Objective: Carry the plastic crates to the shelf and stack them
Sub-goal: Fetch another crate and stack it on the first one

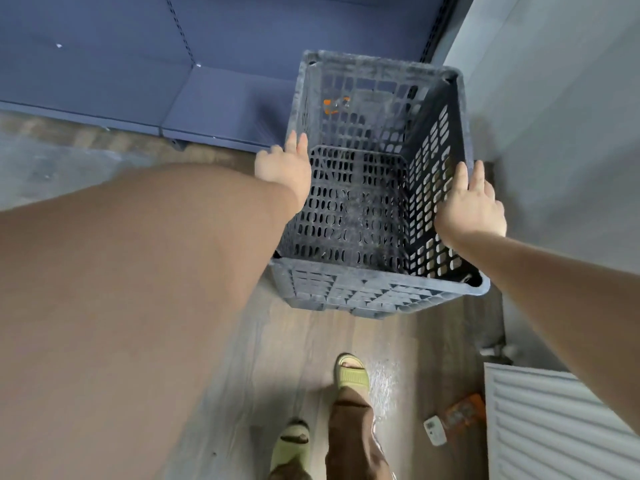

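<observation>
A dark blue-grey perforated plastic crate (374,289) is held in the air in front of me, its open top facing up, its far end over the low shelf. My left hand (285,168) presses flat on the crate's left rim. On the right rim lies my right hand (472,206), fingers pointing forward. Both hands grip the crate from the sides. Something small and orange (334,105) shows through the far wall's holes. The blue metal shelf (214,105) lies low at the left and behind the crate.
A grey wall (554,98) stands close on the right. Below it are a white ribbed panel (547,427), a small white device (435,429) and an orange object (464,412) on the wooden floor. My feet in green slides (349,372) stand beneath the crate.
</observation>
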